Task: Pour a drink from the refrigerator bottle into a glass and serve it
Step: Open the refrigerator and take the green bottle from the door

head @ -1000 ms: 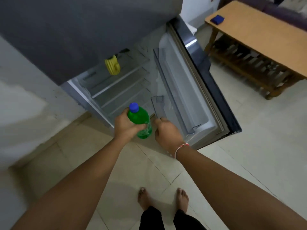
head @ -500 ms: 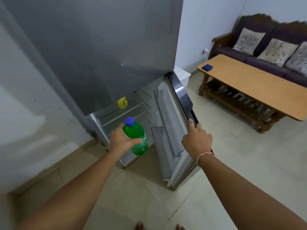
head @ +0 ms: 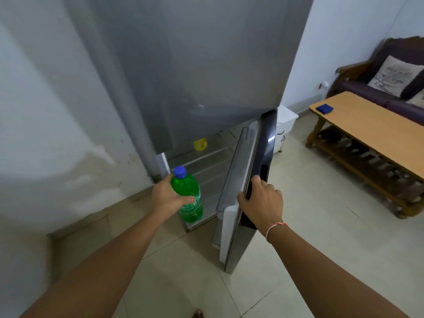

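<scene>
A green plastic bottle (head: 189,193) with a blue cap is held upright in my left hand (head: 168,197), just in front of the open lower compartment of the grey refrigerator (head: 206,65). My right hand (head: 261,201) grips the outer edge of the lower fridge door (head: 247,180), which stands partly open. A yellow object (head: 200,144) sits on a shelf inside. No glass is in view.
A wooden coffee table (head: 371,129) with a blue item (head: 324,108) stands to the right, a dark sofa (head: 371,88) with cushions behind it. A white wall is at the left. Pale tiled floor (head: 309,226) spreads to the right.
My right hand moved from beside the bottle to the door's edge and swung the door toward the fridge. The bottle came out of the compartment. My view rose.
</scene>
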